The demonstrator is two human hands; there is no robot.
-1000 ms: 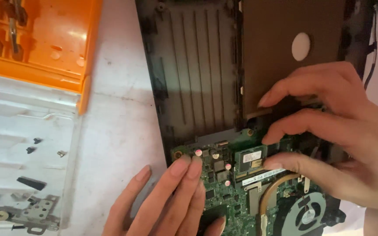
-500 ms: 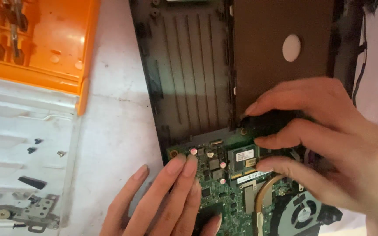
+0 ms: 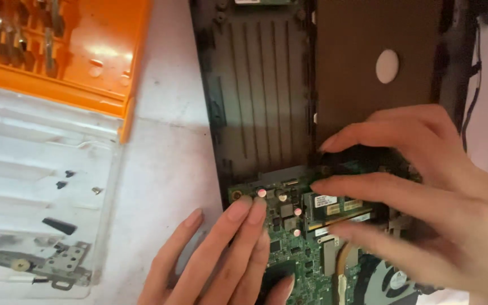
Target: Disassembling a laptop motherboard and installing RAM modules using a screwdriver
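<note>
An opened laptop base [image 3: 266,85] lies on a grey table, its dark plastic shell bare in the upper half. A green circuit board [image 3: 289,226] sits in its lower part. My left hand [image 3: 221,260] rests with its fingertips pressed on the board's upper left corner, holding nothing. My right hand [image 3: 419,192] reaches in from the right with fingers spread. Its fingertips touch the memory module [image 3: 334,206] and the board's top edge. A round cooling fan [image 3: 391,282] shows under my right hand, partly hidden.
An orange tool case [image 3: 74,51] with screwdriver bits stands at the upper left. Below it a clear plastic lid [image 3: 35,169] holds small screws [image 3: 66,179] and a metal hinge [image 3: 57,265]. A brown panel with a white round sticker [image 3: 387,66] covers the laptop's upper right.
The view has shifted slightly, so the laptop sits lower and further left in the frame. My right fingers have moved left along the board's top edge. My left hand stays put.
</note>
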